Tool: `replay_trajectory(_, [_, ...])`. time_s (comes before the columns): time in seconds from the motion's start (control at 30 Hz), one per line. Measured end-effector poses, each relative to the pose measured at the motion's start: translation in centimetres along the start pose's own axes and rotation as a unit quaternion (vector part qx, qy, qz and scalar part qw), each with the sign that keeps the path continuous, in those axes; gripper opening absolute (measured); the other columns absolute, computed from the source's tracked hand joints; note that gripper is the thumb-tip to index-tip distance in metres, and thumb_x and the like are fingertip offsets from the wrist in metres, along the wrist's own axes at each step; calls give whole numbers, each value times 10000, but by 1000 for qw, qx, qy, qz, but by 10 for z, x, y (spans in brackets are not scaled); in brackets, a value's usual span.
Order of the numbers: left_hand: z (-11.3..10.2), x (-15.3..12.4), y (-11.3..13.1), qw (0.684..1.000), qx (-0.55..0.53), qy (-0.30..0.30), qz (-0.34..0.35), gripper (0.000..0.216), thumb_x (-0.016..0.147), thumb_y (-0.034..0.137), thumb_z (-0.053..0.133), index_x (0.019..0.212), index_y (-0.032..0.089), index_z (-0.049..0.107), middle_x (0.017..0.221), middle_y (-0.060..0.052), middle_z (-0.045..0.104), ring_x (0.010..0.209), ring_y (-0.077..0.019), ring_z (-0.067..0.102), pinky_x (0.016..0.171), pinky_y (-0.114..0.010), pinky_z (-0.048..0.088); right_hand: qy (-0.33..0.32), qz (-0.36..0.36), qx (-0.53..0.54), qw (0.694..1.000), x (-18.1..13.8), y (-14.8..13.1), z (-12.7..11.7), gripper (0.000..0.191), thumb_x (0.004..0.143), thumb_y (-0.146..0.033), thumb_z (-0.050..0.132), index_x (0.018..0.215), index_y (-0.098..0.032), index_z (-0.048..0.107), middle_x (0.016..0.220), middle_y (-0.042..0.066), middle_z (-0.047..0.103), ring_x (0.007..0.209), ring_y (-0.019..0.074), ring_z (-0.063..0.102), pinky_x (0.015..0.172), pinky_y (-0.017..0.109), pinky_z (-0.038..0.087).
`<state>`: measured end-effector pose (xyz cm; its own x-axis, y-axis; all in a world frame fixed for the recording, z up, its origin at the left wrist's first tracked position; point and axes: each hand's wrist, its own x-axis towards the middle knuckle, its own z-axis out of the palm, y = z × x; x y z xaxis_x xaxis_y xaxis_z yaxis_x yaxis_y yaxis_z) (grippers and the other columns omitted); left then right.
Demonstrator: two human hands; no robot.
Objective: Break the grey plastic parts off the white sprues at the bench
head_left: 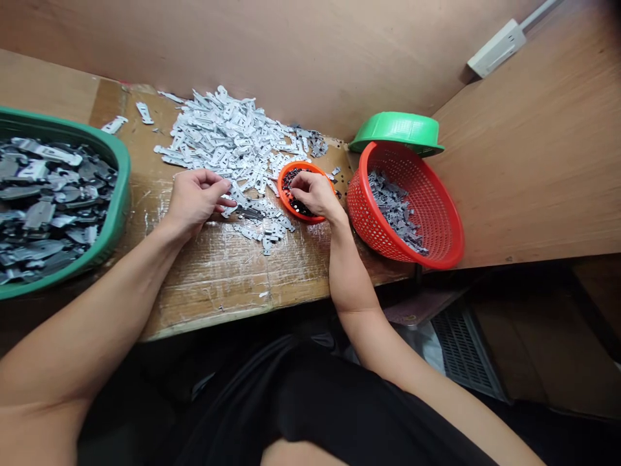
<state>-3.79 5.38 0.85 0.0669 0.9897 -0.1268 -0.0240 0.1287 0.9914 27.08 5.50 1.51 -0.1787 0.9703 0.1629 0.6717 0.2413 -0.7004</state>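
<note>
My left hand (196, 197) rests on the wooden bench (213, 272) at the near edge of a pile of small white metal plates (233, 139). Its fingers are curled in a pinch on one plate from the pile. My right hand (313, 192) lies over a small orange bowl (285, 175) that holds tiny dark pieces. The fingertips are pinched together inside the bowl; what they hold is too small to make out. A few loose plates (264, 233) lie on the bench between the two hands.
A green tub (119, 194) full of grey metal parts stands at the left. A red mesh basket (436, 213) with grey parts sits at the right, against an upturned green bowl (395, 126). Wooden walls close the back and right. A white socket strip (497, 48) hangs on the wall.
</note>
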Motion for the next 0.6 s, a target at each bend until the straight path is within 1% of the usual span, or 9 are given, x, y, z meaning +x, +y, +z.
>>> replay_trajectory(0.1, [0,1,-2,1000,-1,3,11,225,822,274,896,793,230,677,721,-58,714,702,-247,825,458,-266,500,-23,5,13,1000,-1,-3,1,93,935,-311,750,874,-241,747,768,1,651,773,193,548,780,400,461])
replay_trajectory(0.2, [1,1,-2,1000,4,4,7,211,805,251,901,783,229,692,721,-61,717,705,-260,835,489,-291,556,-8,6,15,1000,-2,-3,3,109,925,-334,759,860,-251,732,735,-13,622,742,184,520,744,388,428])
replay_trajectory(0.27, [1,1,-2,1000,1,5,6,216,786,244,909,772,235,694,713,-54,712,695,-252,833,470,-276,543,-7,3,15,1000,-3,-2,3,112,925,-329,731,850,-246,726,745,-9,637,742,184,528,756,390,429])
replay_trajectory(0.37, [1,1,-2,1000,-8,-1,7,212,774,231,900,741,240,691,690,-47,697,679,-240,826,428,-246,489,-15,-14,4,1000,-6,-5,0,88,916,-276,684,859,-233,734,827,19,713,780,195,576,812,407,454])
replay_trajectory(0.43, [1,0,-1,1000,-13,-4,2,204,777,218,890,728,238,694,683,-49,693,674,-239,826,422,-240,471,-5,-19,-15,1000,-8,-14,-2,63,913,-231,681,864,-239,720,857,25,733,795,201,583,850,419,468])
replay_trajectory(0.5, [1,0,0,1000,-17,-5,-8,203,781,204,893,730,233,699,686,-53,698,671,-243,827,442,-249,489,7,-25,-28,999,-8,-28,-2,81,930,-209,693,860,-247,704,842,18,717,799,205,573,878,425,478])
replay_trajectory(0.53, [1,-1,0,1000,-18,-7,-13,205,782,199,900,735,229,703,689,-54,702,670,-245,828,459,-258,507,6,-31,-24,999,-7,-37,0,94,948,-213,703,861,-249,708,839,16,709,808,207,573,891,425,482])
replay_trajectory(0.6, [1,-2,1,1000,-19,-12,-21,213,787,197,915,742,222,708,696,-57,713,672,-249,830,493,-274,544,-19,-43,12,999,-4,-56,7,112,986,-250,730,874,-249,740,867,21,714,856,216,598,913,423,494])
